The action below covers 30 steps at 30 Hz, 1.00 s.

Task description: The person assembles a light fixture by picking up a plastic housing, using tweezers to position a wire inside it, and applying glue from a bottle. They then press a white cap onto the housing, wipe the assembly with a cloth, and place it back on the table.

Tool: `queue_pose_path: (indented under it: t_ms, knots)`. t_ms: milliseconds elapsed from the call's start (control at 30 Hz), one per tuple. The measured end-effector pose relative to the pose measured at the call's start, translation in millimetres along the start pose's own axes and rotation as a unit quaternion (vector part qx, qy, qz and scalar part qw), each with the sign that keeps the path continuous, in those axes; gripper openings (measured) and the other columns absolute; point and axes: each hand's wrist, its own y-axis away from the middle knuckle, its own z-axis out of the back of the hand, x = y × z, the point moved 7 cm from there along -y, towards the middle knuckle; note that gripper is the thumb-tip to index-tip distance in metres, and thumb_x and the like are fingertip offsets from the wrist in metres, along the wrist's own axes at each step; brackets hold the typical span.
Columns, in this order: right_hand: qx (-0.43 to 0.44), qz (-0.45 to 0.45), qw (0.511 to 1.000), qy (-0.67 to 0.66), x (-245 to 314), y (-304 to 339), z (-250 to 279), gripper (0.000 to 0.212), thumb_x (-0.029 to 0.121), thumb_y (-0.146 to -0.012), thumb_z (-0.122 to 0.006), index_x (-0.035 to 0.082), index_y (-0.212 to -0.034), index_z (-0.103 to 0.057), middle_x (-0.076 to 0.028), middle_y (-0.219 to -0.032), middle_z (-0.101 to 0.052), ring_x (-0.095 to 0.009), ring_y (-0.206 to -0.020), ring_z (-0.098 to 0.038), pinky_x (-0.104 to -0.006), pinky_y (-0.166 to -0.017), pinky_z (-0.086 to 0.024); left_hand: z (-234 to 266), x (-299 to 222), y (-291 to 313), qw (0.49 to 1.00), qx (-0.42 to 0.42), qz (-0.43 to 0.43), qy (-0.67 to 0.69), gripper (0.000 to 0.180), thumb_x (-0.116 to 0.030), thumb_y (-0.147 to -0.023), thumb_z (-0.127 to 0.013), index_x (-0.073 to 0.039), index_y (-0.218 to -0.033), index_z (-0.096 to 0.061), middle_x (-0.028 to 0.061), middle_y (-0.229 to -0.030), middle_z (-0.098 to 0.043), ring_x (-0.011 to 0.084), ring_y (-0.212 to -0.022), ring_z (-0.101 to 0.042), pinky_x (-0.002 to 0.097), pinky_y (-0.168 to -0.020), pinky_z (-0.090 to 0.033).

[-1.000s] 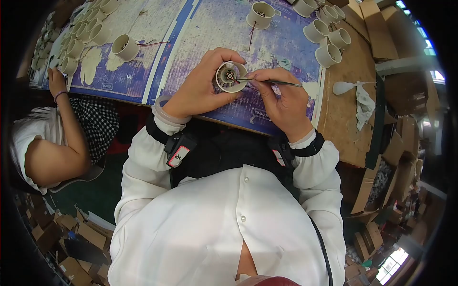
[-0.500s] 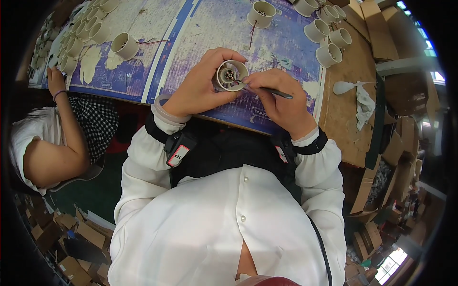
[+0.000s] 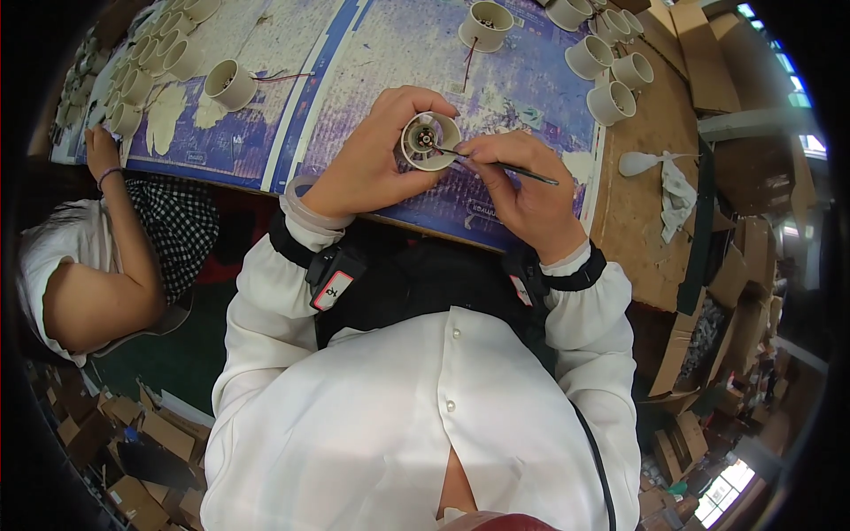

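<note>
My left hand (image 3: 376, 155) is wrapped round a white cup-shaped housing (image 3: 452, 133), tilted so that its open mouth faces up at me. Inside it shows a round part (image 3: 426, 138) with a dark ring and a metallic middle. Between the thumb and fingers of my right hand (image 3: 524, 181) is a slim dark metal tool (image 3: 529, 172), perhaps tweezers. Its thin tip reaches over the rim into the housing, near the round part. What exactly the tip touches is too small to tell.
Similar white cups with wires stand beyond my hands (image 3: 486, 26), at the left (image 3: 230, 86) and at the right (image 3: 611, 103). A small white squeeze bottle (image 3: 639, 163) and a crumpled cloth (image 3: 677, 202) lie on the bare wood. At far left a co-worker's arm (image 3: 133, 230) rests by the table.
My right hand has shifted the tool slightly, so its back end sticks out farther to the right and its tip sits deeper over the housing. My left hand keeps its hold.
</note>
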Motion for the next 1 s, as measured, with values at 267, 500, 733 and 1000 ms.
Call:
queue_pose_path:
  t_ms: [267,500,733,1000]
  knots:
    - [-0.007,-0.004,1.000,-0.001,-0.6,0.7,-0.1,0.023,-0.009,-0.087,-0.069,0.005,-0.104,-0.062,-0.011,-0.100,-0.073,-0.024,-0.089,-0.070,-0.0319,-0.077,-0.054,-0.8,0.7,0.5,1.000,-0.001,-0.003,-0.002,0.054,-0.005,-0.073,-0.074,-0.007,-0.124,-0.056,0.0104,-0.123,-0.055,0.0302,-0.121,-0.050,0.0367,-0.101,-0.043]
    - [0.013,-0.002,1.000,0.003,-4.5,4.4,-4.6,0.023,-0.008,-0.086,-0.069,0.005,-0.104,-0.063,-0.010,-0.101,-0.073,-0.024,-0.087,-0.070,-0.0321,-0.076,-0.054,-1.8,1.1,1.9,1.000,-0.001,0.004,0.002,0.055,-0.005,-0.073,-0.075,-0.008,-0.124,-0.056,0.0100,-0.122,-0.056,0.0304,-0.120,-0.051,0.0368,-0.100,-0.043]
    - [0.054,0.031,0.997,0.037,0.3,0.6,-10.0,0.022,-0.009,-0.088,-0.067,0.004,-0.104,-0.063,-0.010,-0.100,-0.073,-0.022,-0.087,-0.070,-0.0329,-0.078,-0.055,-1.8,-3.7,-0.7,0.994,0.028,-0.030,-0.100,0.056,-0.004,-0.078,-0.078,-0.006,-0.128,-0.053,0.0077,-0.124,-0.052,0.0175,-0.117,-0.055,0.0287,-0.098,-0.045]
    - [-0.169,-0.100,0.971,-0.133,-8.7,-5.8,38.5,0.022,-0.003,-0.082,-0.067,0.005,-0.103,-0.064,-0.008,-0.099,-0.068,-0.024,-0.089,-0.067,-0.0352,-0.079,-0.053,4.6,4.9,0.6,0.999,-0.015,0.028,0.035,0.054,-0.006,-0.077,-0.079,-0.008,-0.126,-0.055,0.0079,-0.121,-0.058,0.0218,-0.116,-0.057,0.0319,-0.097,-0.047]
